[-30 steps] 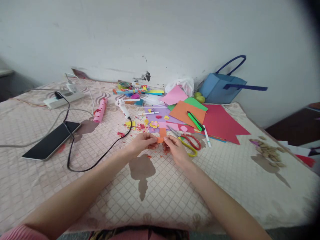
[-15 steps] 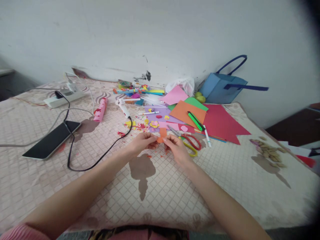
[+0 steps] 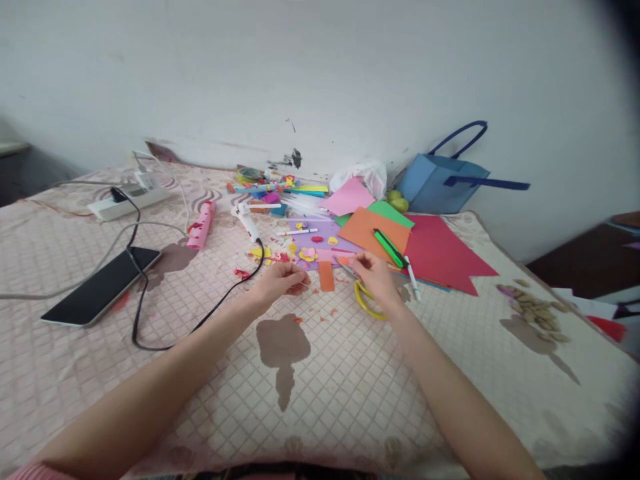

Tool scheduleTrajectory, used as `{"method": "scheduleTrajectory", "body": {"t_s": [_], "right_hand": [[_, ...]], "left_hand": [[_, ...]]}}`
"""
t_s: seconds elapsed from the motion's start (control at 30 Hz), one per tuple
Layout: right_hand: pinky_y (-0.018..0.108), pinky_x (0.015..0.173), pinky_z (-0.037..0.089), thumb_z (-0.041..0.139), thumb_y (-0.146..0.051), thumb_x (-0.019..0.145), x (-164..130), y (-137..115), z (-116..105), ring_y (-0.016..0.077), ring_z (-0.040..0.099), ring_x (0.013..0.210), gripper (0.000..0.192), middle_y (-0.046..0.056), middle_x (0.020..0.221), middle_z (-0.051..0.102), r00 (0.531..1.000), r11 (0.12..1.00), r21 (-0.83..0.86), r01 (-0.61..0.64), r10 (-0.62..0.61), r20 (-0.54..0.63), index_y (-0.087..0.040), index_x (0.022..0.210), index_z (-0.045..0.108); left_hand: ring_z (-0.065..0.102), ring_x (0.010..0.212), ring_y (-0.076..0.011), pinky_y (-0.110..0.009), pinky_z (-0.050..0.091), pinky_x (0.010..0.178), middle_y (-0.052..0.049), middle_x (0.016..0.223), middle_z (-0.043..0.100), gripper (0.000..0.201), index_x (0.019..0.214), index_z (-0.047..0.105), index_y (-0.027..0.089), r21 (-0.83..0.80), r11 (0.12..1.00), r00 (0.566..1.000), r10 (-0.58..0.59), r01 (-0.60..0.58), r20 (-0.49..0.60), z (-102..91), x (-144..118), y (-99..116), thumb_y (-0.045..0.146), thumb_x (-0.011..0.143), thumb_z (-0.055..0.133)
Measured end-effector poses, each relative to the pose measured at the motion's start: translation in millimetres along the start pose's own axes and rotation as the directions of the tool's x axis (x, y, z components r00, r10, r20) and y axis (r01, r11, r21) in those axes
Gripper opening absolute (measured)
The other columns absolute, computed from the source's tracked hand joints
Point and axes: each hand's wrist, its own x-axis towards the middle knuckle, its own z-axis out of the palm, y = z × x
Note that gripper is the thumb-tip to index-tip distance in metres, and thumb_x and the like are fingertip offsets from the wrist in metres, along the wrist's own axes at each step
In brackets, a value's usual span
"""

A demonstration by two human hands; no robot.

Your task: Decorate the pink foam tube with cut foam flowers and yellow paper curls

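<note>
In the head view, my right hand [image 3: 375, 277] is closed in a pinch on a small orange paper piece [image 3: 345, 261], above the scissors. The scissors' yellow handle [image 3: 367, 305] shows below the hand, while their other handle is hidden behind it. Left of the scissors, an orange paper strip [image 3: 327, 275] lies flat on the table. My left hand [image 3: 284, 283] hovers to the left of that strip with fingers curled together; whatever they hold, if anything, is too small to make out. Orange scraps [image 3: 323, 313] are scattered between the hands.
A white glue gun [image 3: 246, 221] with a black cord lies left of a purple sheet [image 3: 305, 235]. Coloured sheets [image 3: 440, 247] and a green cutter [image 3: 389, 247] are at right. Farther out are a black tablet [image 3: 103, 285], a power strip [image 3: 130, 203], a blue bag [image 3: 440, 181] and shells [image 3: 537, 310].
My hands have moved apart. The right went right with a small orange piece, over the scissors; the left shifted slightly left. The orange strip now lies on the table, released.
</note>
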Motion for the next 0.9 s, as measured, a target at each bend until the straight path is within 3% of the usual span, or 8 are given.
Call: {"method": "scheduleTrajectory", "body": {"t_s": [0.2, 0.3, 0.4, 0.5, 0.6, 0.67, 0.8, 0.9], "right_hand": [[0.031, 0.063, 0.039, 0.052, -0.033, 0.074, 48, 21, -15, 0.0186, 0.052, 0.064, 0.015, 0.003, 0.067, 0.057, 0.993, 0.968, -0.24, 0.07, -0.09, -0.077, -0.02, 0.068, 0.053], [0.034, 0.071, 0.039, 0.053, -0.029, 0.076, 44, 19, -12, 0.0217, 0.054, 0.076, 0.011, 0.009, 0.082, 0.061, 0.989, 0.936, -0.336, 0.103, -0.131, -0.062, -0.019, 0.079, 0.056], [0.032, 0.069, 0.04, 0.056, -0.031, 0.076, 27, 13, 0, 0.0199, 0.055, 0.073, 0.011, 0.006, 0.079, 0.062, 0.987, 0.911, -0.381, 0.157, -0.138, 0.077, -0.021, 0.08, 0.058], [0.03, 0.067, 0.04, 0.069, -0.028, 0.066, 16, 9, 16, 0.0189, 0.055, 0.072, 0.016, 0.002, 0.076, 0.062, 0.97, 0.898, -0.392, 0.198, -0.122, 0.211, -0.022, 0.078, 0.059], [0.029, 0.068, 0.039, 0.073, -0.02, 0.059, 18, 8, 26, 0.0196, 0.055, 0.078, 0.029, 0.003, 0.083, 0.061, 0.962, 0.897, -0.392, 0.205, -0.111, 0.249, -0.021, 0.085, 0.059], [0.029, 0.067, 0.038, 0.073, -0.016, 0.058, 23, 9, 29, 0.0188, 0.053, 0.075, 0.027, 0.002, 0.078, 0.06, 0.957, 0.903, -0.375, 0.208, -0.11, 0.267, -0.021, 0.08, 0.059], [0.028, 0.065, 0.038, 0.069, -0.013, 0.06, 30, 7, 28, 0.0157, 0.051, 0.068, 0.016, -0.001, 0.069, 0.057, 0.956, 0.931, -0.302, 0.207, -0.127, 0.264, -0.02, 0.064, 0.055], [0.028, 0.061, 0.039, 0.062, -0.02, 0.069, 30, 0, 20, 0.0139, 0.05, 0.061, 0.009, -0.002, 0.066, 0.056, 0.97, 0.959, -0.22, 0.177, -0.132, 0.206, -0.02, 0.065, 0.053]], "left_hand": [[0.061, 0.066, -0.0108, -0.023, 0.047, 0.063, -0.006, 0.08, 0.067, 0.028, 0.075, 0.061, 0.012, 0.004, 1.0, 0.998, 0.011, -0.011, -0.059, -9.3, 5, 3, 0.037, 0.066, 0.071], [0.062, 0.068, -0.0115, -0.023, 0.047, 0.063, -0.006, 0.081, 0.067, 0.029, 0.075, 0.061, 0.013, 0.013, 1.0, 0.998, 0.021, -0.021, -0.065, -10.4, 5, 4, 0.038, 0.066, 0.071], [0.062, 0.067, -0.0113, -0.023, 0.047, 0.063, -0.006, 0.079, 0.067, 0.029, 0.075, 0.061, 0.012, 0.024, 0.999, 0.997, 0.023, -0.022, -0.076, -10.5, 4, 4, 0.038, 0.066, 0.071], [0.061, 0.066, -0.0108, -0.022, 0.047, 0.061, -0.006, 0.078, 0.067, 0.028, 0.075, 0.061, 0.012, 0.044, 0.999, 0.998, 0.023, -0.02, -0.065, -9.8, 4, 3, 0.037, 0.067, 0.07], [0.06, 0.064, -0.0103, -0.022, 0.046, 0.061, -0.006, 0.077, 0.067, 0.026, 0.075, 0.06, 0.012, 0.066, 0.998, 0.999, 0.024, -0.021, -0.048, -8.6, 4, 2, 0.037, 0.069, 0.068], [0.06, 0.064, -0.01, -0.022, 0.046, 0.061, -0.005, 0.076, 0.067, 0.025, 0.074, 0.06, 0.012, 0.071, 0.997, 0.999, 0.026, -0.023, -0.042, -8.0, 4, 1, 0.035, 0.07, 0.068], [0.061, 0.065, -0.0101, -0.021, 0.046, 0.061, -0.005, 0.077, 0.067, 0.022, 0.074, 0.059, 0.013, 0.073, 0.997, 0.999, 0.03, -0.028, -0.021, -8.4, 4, 0, 0.033, 0.071, 0.067], [0.061, 0.065, -0.0104, -0.022, 0.046, 0.061, -0.005, 0.078, 0.067, 0.022, 0.075, 0.059, 0.013, 0.083, 0.996, 0.999, 0.046, -0.046, -0.004, -9.6, 5, 0, 0.033, 0.071, 0.066]]}}
